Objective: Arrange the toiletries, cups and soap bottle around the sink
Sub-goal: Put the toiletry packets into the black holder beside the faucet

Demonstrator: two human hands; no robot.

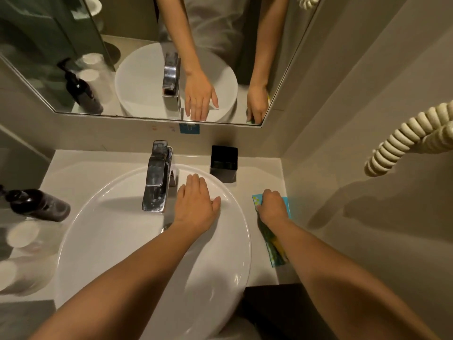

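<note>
Pale counter under mirror, beige walls. Left hand flat, fingers spread, on sink rim near faucet. Right hand closed on blue toiletry packet, counter right. Soap bottle, blurred cups left. Black box at back.

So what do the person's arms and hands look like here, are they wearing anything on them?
Both forearms are bare right down to the wrists, with no sleeves in view. The left hand and the right hand are bare too: no gloves, watch, bracelets or rings that I can see. In the mirror the arms also show bare.
</note>
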